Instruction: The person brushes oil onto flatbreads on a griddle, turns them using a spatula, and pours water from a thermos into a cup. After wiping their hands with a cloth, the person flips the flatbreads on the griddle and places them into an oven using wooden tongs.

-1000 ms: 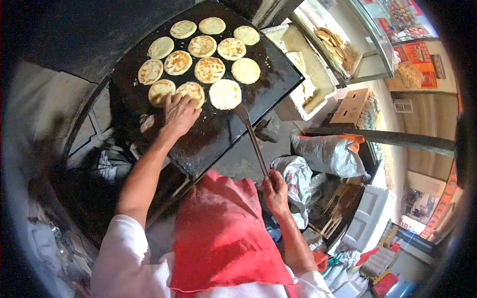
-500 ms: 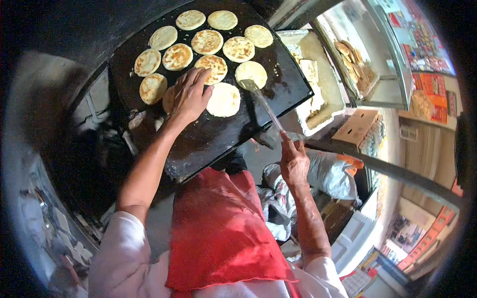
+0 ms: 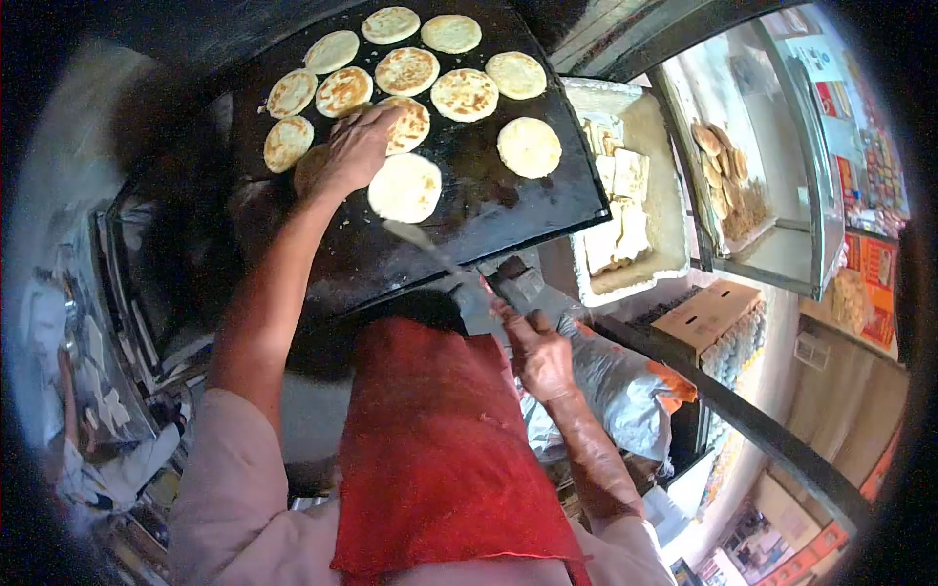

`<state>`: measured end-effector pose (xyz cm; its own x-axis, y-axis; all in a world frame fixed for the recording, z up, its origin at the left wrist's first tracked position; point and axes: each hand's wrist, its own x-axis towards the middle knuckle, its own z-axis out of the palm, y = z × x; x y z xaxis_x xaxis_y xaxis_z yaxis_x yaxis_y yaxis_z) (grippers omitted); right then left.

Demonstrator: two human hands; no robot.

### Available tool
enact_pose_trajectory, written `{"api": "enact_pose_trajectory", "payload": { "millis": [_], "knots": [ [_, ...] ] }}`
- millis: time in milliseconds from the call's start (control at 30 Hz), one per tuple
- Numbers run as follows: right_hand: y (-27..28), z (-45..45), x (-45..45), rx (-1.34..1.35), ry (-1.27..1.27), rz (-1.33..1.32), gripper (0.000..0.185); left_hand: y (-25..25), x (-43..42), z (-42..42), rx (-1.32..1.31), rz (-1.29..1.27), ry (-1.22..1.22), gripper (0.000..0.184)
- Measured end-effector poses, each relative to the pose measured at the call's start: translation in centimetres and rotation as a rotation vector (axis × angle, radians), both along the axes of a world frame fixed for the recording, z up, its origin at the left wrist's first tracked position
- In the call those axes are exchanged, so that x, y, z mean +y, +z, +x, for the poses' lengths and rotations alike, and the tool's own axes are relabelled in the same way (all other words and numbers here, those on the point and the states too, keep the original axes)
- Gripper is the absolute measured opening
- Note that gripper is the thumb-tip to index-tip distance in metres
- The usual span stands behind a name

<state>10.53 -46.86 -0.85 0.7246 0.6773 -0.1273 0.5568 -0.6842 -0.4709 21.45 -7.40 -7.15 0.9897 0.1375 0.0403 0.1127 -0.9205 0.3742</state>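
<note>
Several round flatbreads lie on a dark griddle point(image 3: 479, 210), some browned, others pale. My left hand point(image 3: 360, 151) reaches over the griddle, its fingers at the near edge of a browned flatbread point(image 3: 407, 127); another flatbread is partly hidden beneath the hand. The fingers are bent, and whether they grip anything is unclear. In my right hand point(image 3: 543, 361) is the handle of a metal spatula point(image 3: 430, 246), whose blade lies just below a pale flatbread point(image 3: 405, 190). Another pale flatbread point(image 3: 529, 147) sits apart toward the griddle's right side.
Right of the griddle is a pale bin point(image 3: 669, 225) holding whitish pieces. Beyond it stands a glass case point(image 3: 796, 259) with breads inside. A cardboard box point(image 3: 708, 313), a dark bar point(image 3: 762, 425) and a stuffed white sack point(image 3: 625, 400) are at the lower right.
The spatula has moved left from the right-hand pale flatbread to below the nearer one. The right-hand flatbread now sits farther from its neighbours. My left hand has shifted slightly up and left; the view has turned.
</note>
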Motion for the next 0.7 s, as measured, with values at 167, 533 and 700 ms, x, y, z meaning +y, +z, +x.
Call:
{"api": "enact_pose_trajectory", "payload": {
  "millis": [167, 533, 700],
  "knots": [
    [-0.2, 1.8, -3.2, 0.041, -0.319, 0.070, 0.053, -0.4, 0.7, -1.3, -0.035, 0.220, -0.073, 0.046],
    [-1.6, -0.6, -1.6, 0.308, -0.613, 0.188, 0.035, -0.8, -3.6, -11.8, -0.081, -0.066, -0.214, 0.034],
    [-2.1, 0.0, 1.7, 0.172, -0.463, 0.364, 0.034, 0.9, -1.5, -13.2, -0.128, -0.157, -0.196, 0.036]
  ]
}}
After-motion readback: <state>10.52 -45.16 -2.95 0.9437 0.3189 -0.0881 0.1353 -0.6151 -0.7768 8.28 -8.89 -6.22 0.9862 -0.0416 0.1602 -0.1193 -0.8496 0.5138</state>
